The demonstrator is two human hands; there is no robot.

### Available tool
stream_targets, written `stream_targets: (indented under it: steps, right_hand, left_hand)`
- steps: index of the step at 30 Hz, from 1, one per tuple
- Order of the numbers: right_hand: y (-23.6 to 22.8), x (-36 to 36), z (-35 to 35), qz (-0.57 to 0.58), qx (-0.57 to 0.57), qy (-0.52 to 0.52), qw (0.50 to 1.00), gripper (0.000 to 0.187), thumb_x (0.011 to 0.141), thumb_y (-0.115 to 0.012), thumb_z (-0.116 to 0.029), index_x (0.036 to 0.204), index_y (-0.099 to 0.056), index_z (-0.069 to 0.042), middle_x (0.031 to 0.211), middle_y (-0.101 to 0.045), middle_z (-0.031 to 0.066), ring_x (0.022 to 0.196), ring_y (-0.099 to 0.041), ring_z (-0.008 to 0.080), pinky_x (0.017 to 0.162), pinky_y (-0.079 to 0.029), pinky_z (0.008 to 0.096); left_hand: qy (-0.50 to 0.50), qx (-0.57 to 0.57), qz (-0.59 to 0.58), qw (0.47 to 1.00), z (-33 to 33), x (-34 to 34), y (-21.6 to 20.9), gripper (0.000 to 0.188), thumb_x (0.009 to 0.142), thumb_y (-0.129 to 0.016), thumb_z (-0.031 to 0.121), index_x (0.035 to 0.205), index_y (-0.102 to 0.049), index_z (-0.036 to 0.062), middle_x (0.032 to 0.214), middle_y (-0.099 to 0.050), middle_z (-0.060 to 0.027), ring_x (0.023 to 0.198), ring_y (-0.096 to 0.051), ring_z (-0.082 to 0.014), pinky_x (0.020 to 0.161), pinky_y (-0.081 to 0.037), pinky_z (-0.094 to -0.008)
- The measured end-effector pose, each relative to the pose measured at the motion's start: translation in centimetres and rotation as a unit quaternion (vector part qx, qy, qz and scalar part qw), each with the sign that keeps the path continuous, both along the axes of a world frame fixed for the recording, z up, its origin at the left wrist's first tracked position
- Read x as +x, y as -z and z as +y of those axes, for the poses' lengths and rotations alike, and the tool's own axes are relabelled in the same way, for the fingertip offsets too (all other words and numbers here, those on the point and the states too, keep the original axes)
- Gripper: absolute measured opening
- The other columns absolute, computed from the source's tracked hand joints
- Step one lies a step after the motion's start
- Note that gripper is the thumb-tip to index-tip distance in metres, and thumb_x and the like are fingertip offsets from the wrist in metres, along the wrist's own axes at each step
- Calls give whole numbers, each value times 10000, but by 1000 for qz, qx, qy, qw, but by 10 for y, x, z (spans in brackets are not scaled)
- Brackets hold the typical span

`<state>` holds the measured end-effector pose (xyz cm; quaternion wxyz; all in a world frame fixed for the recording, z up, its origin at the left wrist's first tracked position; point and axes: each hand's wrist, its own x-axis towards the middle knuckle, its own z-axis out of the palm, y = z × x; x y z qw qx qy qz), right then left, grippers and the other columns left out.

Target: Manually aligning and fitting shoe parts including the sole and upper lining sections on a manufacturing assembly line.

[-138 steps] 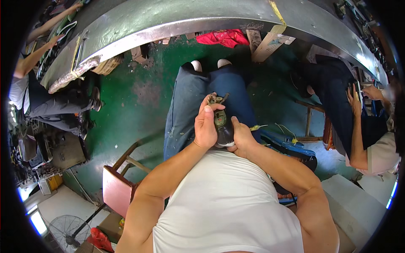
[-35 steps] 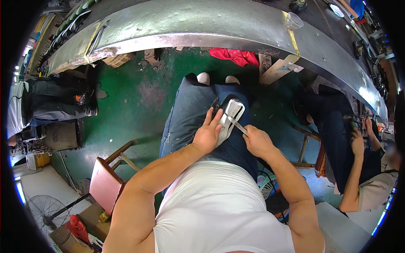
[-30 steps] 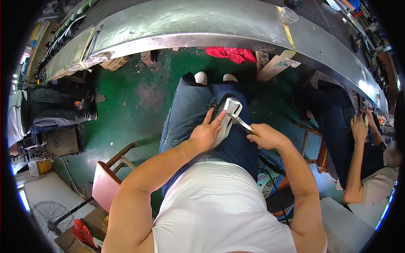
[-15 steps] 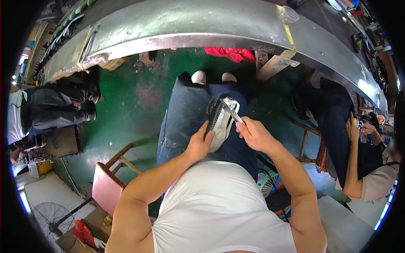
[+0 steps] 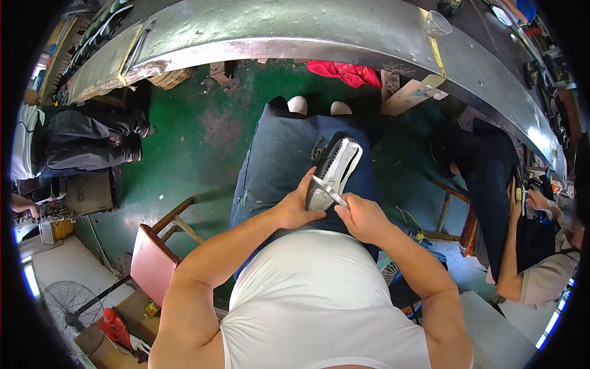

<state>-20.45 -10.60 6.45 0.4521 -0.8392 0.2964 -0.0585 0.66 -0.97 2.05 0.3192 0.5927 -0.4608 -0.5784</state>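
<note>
Right grip (image 5: 365,219) on tool (image 5: 329,189), metal bench (image 5: 276,21) ahead, green floor (image 5: 178,141) below.

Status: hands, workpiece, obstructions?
Left hand gripping black shoe, pale underside up, over lap. Right hand holding metal tool, its head across the underside. Tool and left hand hide part of shoe.

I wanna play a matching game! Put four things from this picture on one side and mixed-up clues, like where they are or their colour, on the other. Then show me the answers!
1. Shoe
2. Metal tool
3. Crumpled cloth
4. Clear plastic container

A. On the bench
B. Bright red
C. Black and white, over the lap
D. In the right hand

Pairs: 1-C, 2-D, 3-B, 4-A
</note>
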Motion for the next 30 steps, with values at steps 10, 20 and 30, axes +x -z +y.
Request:
stream_targets:
  steps: [10,20,30]
  right_hand:
    - [6,-52,-12,-32,209,195,958,391,1065,-451,-308,1051,-601,53,792,-663,96,700,-653,171,654,-514,315]
    - [2,-57,-7,-90,334,208,915,248,970,-600,-175,1136,-580,8,838,-656,81,753,-624,159,700,-509,309]
    - [-6,-50,-18,36,397,90,913,160,958,-600,-165,1017,-601,-17,801,-620,136,694,-608,258,664,-484,376]
  left_hand:
    - [-136,-168,-197,956,-45,35,-101,541,761,-804,60,1231,-542,0,1058,-685,-134,977,-672,-178,885,-541,-325]
    - [13,39,49,998,-94,9,18,696,853,-780,222,1413,-473,-54,1291,-634,-202,1162,-620,-265,1014,-468,-365]
    - [-124,-289,-314,896,-36,-24,-4,260,873,-692,86,1100,-669,-39,1021,-690,-197,888,-681,-385,789,-566,-407]
